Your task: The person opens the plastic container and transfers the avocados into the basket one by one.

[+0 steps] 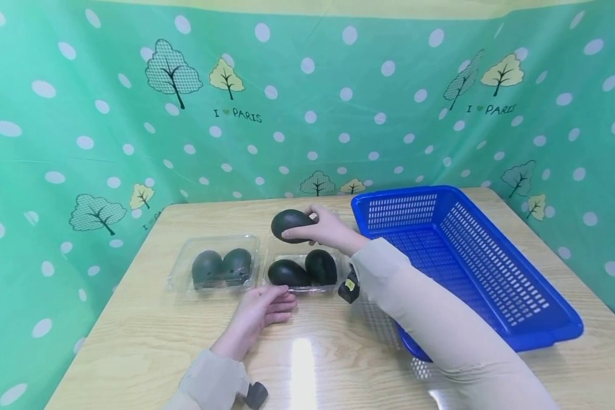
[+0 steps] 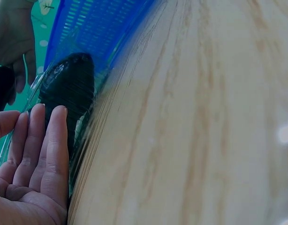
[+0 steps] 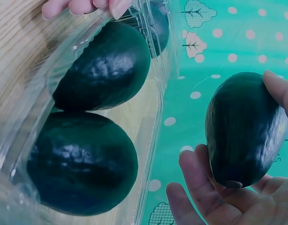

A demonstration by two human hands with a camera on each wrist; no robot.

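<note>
My right hand (image 1: 330,230) grips a dark green avocado (image 1: 291,225) above an open clear plastic box. In the right wrist view, that avocado (image 3: 245,131) sits between the thumb and fingers, its stem end showing. Inside the box (image 1: 307,290) two more avocados lie side by side, one avocado (image 1: 288,274) on the left and another avocado (image 1: 320,267) on the right. At the box's front edge is my left hand (image 1: 261,313), its fingers nearly straight and gripping nothing. In the left wrist view, these fingers (image 2: 55,150) lie along the box's side.
A second clear plastic box (image 1: 184,267) with two avocados stands to the left, beside the first. On the right lies a large blue perforated basket (image 1: 523,336), with my right forearm crossing over its near side. A green patterned curtain (image 1: 307,114) hangs behind the wooden table (image 1: 133,341).
</note>
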